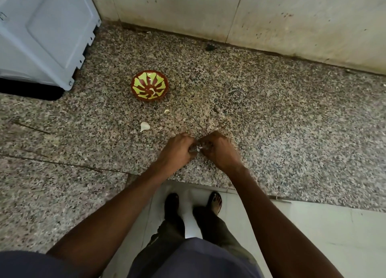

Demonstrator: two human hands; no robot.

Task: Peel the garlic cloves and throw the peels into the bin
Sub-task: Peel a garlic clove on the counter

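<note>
At the centre of the frame we see the left hand [176,148] and right hand [219,149] curled together, pinching a garlic clove [198,148] over the speckled counter [271,114]. Farther up-left lie another clove [144,126] and a patterned bowl [149,88].

Speckled granite surface [271,110] is running below a stained wall [271,16]. Red bowl with yellow-green pattern [149,88] is sitting on it, taken as landmark. Pale grey appliance [41,31] is standing to the bowl's left. Pale tiled floor [334,236] is lying well below the bowl, past the surface edge.
</note>
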